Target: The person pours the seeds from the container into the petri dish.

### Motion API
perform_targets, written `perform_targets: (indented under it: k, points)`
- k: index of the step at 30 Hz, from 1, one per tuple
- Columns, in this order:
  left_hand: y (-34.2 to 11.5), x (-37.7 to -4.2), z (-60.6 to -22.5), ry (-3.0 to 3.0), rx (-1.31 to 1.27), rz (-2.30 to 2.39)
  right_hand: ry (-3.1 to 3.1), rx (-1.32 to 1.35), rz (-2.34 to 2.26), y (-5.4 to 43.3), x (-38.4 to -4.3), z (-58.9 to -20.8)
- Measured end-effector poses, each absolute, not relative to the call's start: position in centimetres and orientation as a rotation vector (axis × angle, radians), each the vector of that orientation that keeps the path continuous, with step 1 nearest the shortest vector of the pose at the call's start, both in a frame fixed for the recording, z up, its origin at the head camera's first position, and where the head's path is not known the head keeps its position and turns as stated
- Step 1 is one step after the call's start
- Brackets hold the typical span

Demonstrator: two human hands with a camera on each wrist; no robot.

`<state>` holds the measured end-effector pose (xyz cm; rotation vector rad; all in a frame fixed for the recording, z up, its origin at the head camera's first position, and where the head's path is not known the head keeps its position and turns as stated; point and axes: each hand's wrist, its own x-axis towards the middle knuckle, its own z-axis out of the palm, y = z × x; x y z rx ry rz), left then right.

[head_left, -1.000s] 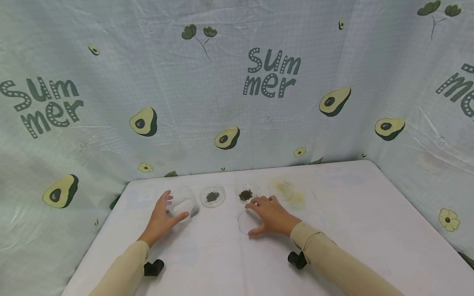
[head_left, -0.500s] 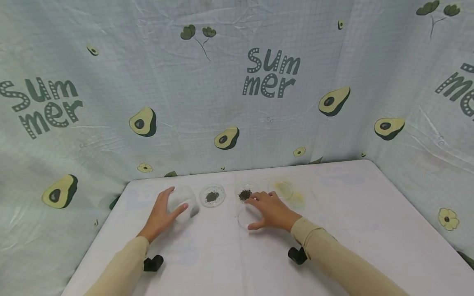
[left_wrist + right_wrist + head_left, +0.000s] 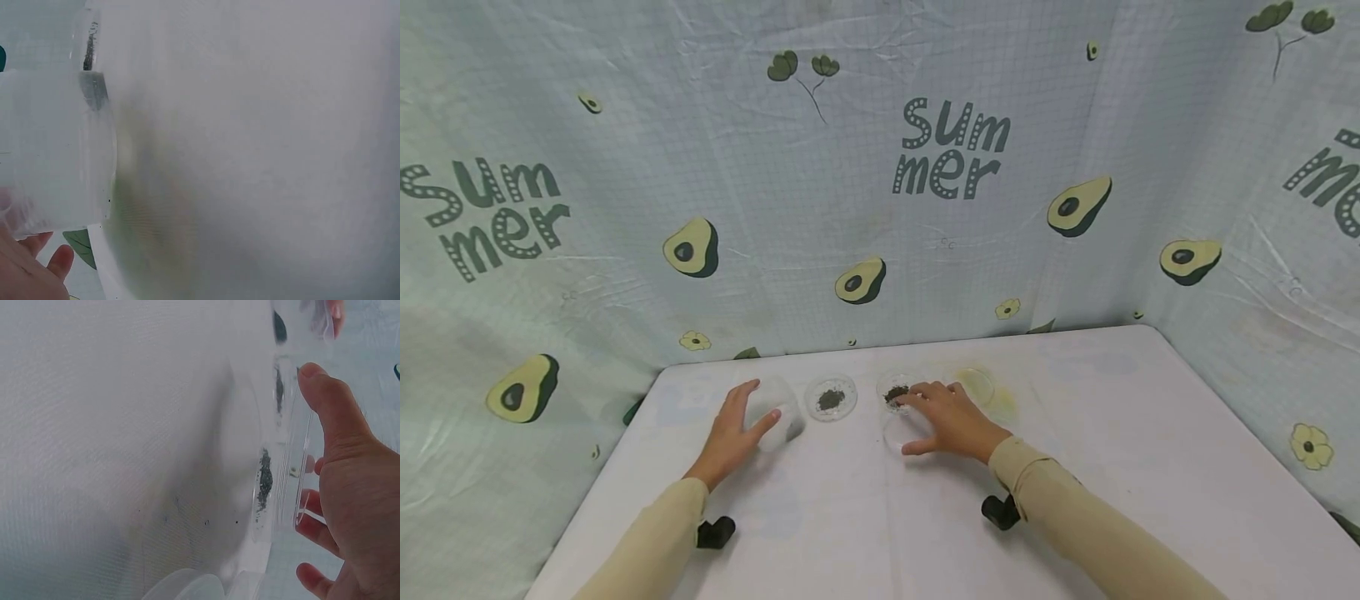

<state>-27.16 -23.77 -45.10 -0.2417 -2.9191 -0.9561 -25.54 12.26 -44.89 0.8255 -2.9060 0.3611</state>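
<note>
White bench (image 3: 820, 525): at six o'clock of one dish (image 3: 887, 384), right hand (image 3: 953, 427) pinches clear lid (image 3: 294, 481), probably brittle, best held by rim; whether left hand (image 3: 727, 435) grips is unclear.

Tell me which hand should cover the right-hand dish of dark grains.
Probably the right hand: it holds a shallow clear piece close to that dish, while the left hand grips a clear container farther away.

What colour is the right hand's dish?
The dish is clear, colourless; the right wrist view shows it best.
</note>
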Motion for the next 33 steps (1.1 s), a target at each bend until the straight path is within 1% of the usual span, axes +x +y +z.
perform_targets:
  k: [11,33]
  points:
    - [-23.6,-27.1,-45.8,-2.856,-0.325,-0.911,-2.899,0.782,0.378,12.1,-26.0,-44.8]
    - [-23.8,-27.2,-45.9,-2.846,-0.354,-0.934,-2.96,0.637,0.441,11.3,-26.9,-45.7]
